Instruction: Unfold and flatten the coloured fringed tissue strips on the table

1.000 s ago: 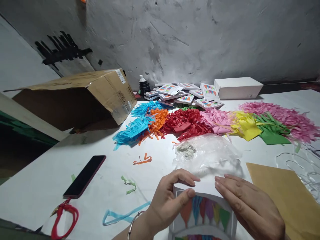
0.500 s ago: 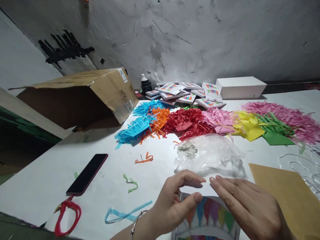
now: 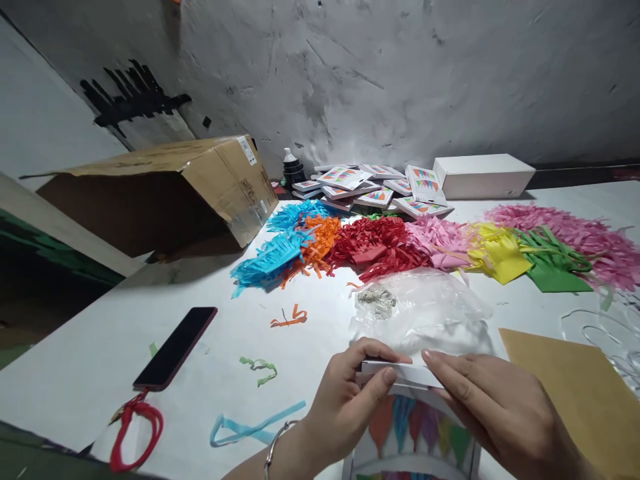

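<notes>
Printed box (image 3: 413, 430), flap end (image 3: 403, 375) away, long axis unclear

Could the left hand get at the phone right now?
Probably yes, but the left hand would first need to let go of the box. The phone lies uncovered; only low scraps seem to lie between.

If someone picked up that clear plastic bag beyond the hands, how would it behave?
The plastic bag would probably sag and crumple, given its wrinkled film. It looks thin, so likely light; the greyish clump at one end may make that end droop.
</notes>
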The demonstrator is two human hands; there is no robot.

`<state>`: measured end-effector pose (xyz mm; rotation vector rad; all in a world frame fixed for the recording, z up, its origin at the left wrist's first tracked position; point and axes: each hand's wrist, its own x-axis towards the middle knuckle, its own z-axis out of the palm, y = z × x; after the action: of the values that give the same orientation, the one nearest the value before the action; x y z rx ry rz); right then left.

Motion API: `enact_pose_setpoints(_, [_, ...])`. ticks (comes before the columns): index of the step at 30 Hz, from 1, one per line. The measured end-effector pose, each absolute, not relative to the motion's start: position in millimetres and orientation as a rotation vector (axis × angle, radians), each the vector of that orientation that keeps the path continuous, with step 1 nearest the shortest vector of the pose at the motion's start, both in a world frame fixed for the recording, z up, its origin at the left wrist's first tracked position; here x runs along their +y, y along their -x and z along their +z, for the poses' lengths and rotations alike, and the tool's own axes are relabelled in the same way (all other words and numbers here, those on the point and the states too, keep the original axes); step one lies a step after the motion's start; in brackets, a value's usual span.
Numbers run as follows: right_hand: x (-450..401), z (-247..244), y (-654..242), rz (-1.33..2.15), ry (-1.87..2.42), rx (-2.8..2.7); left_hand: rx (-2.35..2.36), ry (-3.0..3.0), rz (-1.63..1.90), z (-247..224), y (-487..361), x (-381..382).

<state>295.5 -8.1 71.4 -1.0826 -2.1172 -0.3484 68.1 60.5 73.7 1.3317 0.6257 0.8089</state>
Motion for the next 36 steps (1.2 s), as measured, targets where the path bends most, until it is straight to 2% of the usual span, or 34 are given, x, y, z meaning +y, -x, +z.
enact_pose_setpoints(5, [-6,86,-295,0.194,1.156,-2.095,0.650,-1.362,0.818,72,-67,61])
enact_pose_setpoints(8, [-5,84,-294,0.341,1.126,-2.009,0.628,-1.367,0.817,71,-67,61])
enact_pose_setpoints(13, [-6,84,-300,0.430,1.135,-1.993,0.611,-1.438,0.846,72,-67,62])
enact_pose_setpoints(20, [-5,107,-319,0.497,1.267,-2.085,0.554,-1.368,0.754,69,-68,59])
enact_pose_setpoints(28, [19,128,-298,0.811,1.101,-2.210,0.597,-1.520,0.804,70,-80,56])
enact_pose_setpoints(36, [22,111,-312,0.638,1.006,-2.304,0.499,-1.551,0.848,68,-80,56])
